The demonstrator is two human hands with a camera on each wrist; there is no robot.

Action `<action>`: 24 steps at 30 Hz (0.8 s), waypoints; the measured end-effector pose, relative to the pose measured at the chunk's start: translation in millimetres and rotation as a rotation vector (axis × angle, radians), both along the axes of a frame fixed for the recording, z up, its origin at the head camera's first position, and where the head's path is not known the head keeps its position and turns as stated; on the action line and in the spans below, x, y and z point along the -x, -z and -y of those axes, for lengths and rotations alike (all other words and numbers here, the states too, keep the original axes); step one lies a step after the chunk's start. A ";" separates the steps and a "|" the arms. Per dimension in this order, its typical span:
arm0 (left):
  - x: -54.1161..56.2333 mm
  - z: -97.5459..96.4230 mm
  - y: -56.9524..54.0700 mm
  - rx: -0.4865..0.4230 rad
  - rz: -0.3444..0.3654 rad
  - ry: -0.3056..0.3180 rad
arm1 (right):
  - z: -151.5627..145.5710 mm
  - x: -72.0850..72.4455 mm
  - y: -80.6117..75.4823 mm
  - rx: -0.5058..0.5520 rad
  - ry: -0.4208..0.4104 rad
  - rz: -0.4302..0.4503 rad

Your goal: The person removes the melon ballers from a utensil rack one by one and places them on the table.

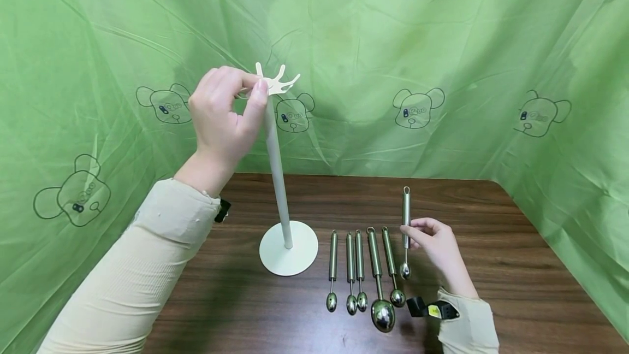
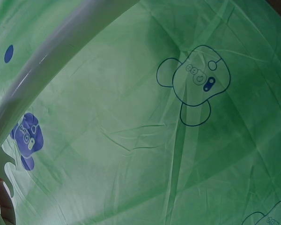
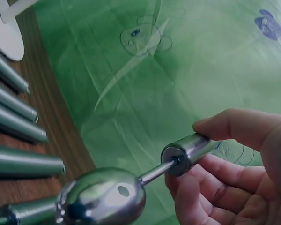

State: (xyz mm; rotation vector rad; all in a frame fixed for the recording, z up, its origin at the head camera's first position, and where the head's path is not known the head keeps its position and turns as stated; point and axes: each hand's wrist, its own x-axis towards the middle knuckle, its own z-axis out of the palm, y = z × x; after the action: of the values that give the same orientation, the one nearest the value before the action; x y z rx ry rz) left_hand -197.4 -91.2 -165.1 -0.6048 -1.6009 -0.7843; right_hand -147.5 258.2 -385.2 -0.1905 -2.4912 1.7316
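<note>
My left hand (image 1: 228, 111) pinches the hooked top (image 1: 279, 85) of a white stand between thumb and index finger. The stand's pole (image 1: 279, 179) slants down to a round base (image 1: 290, 264) on the table. In the head view my right hand (image 1: 439, 245) grips the handle of a small metal spoon (image 1: 405, 214), its hanging loop uppermost. The right wrist view shows that spoon's rounded bowl (image 3: 105, 194) close up, with thumb and fingers around the handle. Several similar spoons lie in a row to its left, including a larger one (image 1: 383, 314).
The dark wooden table (image 1: 521, 272) is bordered by a green curtain (image 1: 354, 42) with bear-face prints behind it and at both sides. The row of spoons lies between the stand's base and my right hand.
</note>
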 end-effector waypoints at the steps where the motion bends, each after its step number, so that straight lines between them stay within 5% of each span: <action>1: 0.0 0.1 0.1 0.000 -0.001 0.000 | -1.0 0.3 1.2 0.002 0.001 0.008; 9: 0.4 0.4 0.3 0.001 0.001 -0.004 | -6.2 2.6 11.6 0.000 -0.023 0.087; 24: 1.0 0.1 -0.1 -0.007 0.000 -0.001 | -16.5 9.8 41.0 -0.168 -0.077 0.194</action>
State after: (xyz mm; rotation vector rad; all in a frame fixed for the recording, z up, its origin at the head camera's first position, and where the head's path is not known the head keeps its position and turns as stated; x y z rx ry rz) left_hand -198.3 -91.3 -165.0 -0.5992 -1.5976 -0.7894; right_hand -157.3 274.7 -426.2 -0.2639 -2.8023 1.5896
